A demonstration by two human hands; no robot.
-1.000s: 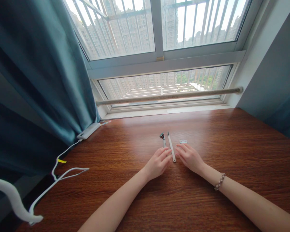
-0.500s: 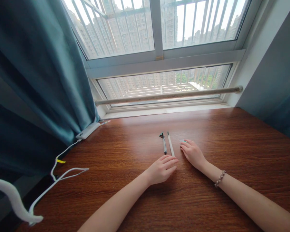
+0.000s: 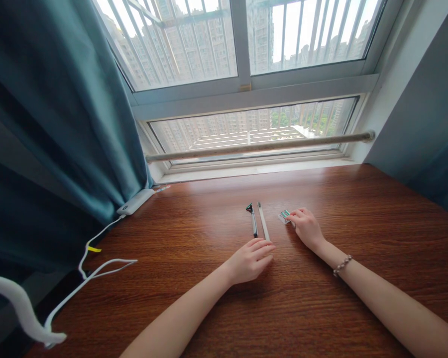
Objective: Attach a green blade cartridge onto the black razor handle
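Observation:
A razor (image 3: 254, 223) with a dark head and silver handle lies on the brown wooden tabletop (image 3: 194, 233). To its right, nearly parallel, is a white toothbrush (image 3: 263, 223). My left hand (image 3: 249, 262) rests palm down with fingers stretched out; its fingertips lie at the near ends of both, seemingly touching the toothbrush handle. Further right, my right hand (image 3: 306, 228) pinches the right edge of a small clear case of razor blades (image 3: 284, 216), whose green-and-dark contents show through. Part of the case is hidden beneath the fingers.
A white power strip (image 3: 136, 201) sits at the back left by the blue curtain (image 3: 97, 124), its cable (image 3: 100, 231) running forward with a yellow tag (image 3: 94, 249). Another white cord (image 3: 108, 263) loops at left. A barred window (image 3: 209, 89) and a rail (image 3: 261, 147) border the back.
My right hand has drawn back slightly to the right, uncovering more of the blade case. The left hand, razor and toothbrush have stayed in place.

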